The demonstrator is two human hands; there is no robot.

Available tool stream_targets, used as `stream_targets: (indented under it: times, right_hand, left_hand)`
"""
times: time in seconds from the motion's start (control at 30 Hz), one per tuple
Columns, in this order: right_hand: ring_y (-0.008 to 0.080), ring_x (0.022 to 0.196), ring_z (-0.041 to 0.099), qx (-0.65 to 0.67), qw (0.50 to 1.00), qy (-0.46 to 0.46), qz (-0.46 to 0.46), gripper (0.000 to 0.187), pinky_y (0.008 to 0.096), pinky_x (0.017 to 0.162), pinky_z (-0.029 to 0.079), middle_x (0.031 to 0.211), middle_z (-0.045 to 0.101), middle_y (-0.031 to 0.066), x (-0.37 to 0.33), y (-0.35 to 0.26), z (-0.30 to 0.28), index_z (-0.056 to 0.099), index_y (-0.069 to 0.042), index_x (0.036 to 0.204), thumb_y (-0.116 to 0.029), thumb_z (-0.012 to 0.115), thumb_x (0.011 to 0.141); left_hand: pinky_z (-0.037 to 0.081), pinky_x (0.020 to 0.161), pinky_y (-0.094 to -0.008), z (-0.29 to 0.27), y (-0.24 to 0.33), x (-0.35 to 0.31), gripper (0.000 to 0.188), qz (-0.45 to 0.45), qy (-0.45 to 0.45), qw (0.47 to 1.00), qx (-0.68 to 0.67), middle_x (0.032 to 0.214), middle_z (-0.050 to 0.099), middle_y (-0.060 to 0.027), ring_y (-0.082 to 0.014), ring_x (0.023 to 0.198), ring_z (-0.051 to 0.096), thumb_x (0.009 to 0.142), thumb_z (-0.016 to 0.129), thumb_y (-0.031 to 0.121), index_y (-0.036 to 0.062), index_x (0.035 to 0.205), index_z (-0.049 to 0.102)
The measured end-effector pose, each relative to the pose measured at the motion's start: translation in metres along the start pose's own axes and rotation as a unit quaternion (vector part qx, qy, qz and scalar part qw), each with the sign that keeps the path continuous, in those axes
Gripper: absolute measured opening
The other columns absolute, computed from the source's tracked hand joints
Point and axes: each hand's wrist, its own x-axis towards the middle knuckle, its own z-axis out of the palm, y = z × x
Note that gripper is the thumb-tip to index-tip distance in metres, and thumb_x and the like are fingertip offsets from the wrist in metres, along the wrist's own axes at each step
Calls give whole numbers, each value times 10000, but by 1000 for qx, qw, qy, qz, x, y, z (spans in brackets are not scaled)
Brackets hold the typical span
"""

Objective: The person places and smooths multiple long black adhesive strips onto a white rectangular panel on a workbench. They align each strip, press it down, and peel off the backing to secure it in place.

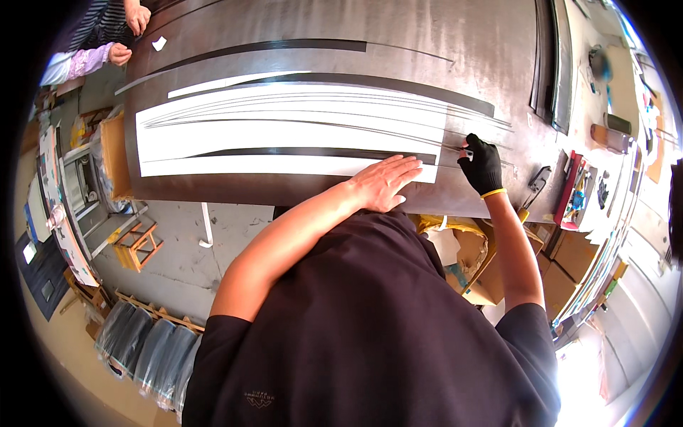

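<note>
A long white sheet (pixel 171 153) lies across the dark table (pixel 427 28) before me. My left hand (pixel 386 183), bare, rests flat near the sheet's front right corner, fingers stretched over the end of a black strip (pixel 284 151). Several thin dark strips (pixel 370 132) fan along the sheet, their left ends close together. Just past the sheet's right edge, my right hand (pixel 484 165) wears a black glove with bare fingertips showing. Its fingers are closed at the right ends of some thin strips; the exact grip is partly hidden.
Wider black strips (pixel 284 45) lie farther back. At the upper left a co-worker's hands (pixel 119 53) are at the table edge, near a white scrap (pixel 159 44). A clamp-like metal tool (pixel 541 178) and a red box (pixel 571 191) sit right. Cardboard boxes (pixel 569 256) stand below.
</note>
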Motion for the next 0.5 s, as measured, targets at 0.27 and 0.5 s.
stream_targets:
  times: [0.27, 0.5]
  right_hand:
    - [412, 888, 752, -32, 999, 26, -30, 229, 502, 807, 578, 933, 784, 144, 15, 3, 5, 677, -94, 1013, -120, 810, 830]
    - [403, 1027, 735, -65, 994, 93, -6, 277, 505, 926, 550, 1064, 783, 139, 4, -4, 6, 702, -101, 1063, -105, 819, 812]
  left_hand:
    - [281, 1402, -476, 1, -1, -1, 846, -2, 44, 998, -41, 1781, 402, -187, -343, 1665, 359, 966, 771, 227, 32, 1706, 409]
    - [315, 1386, -445, 1, 1, 2, 802, -64, 49, 988, -135, 1777, 424, -139, -343, 1643, 391, 989, 750, 205, 58, 1705, 422]
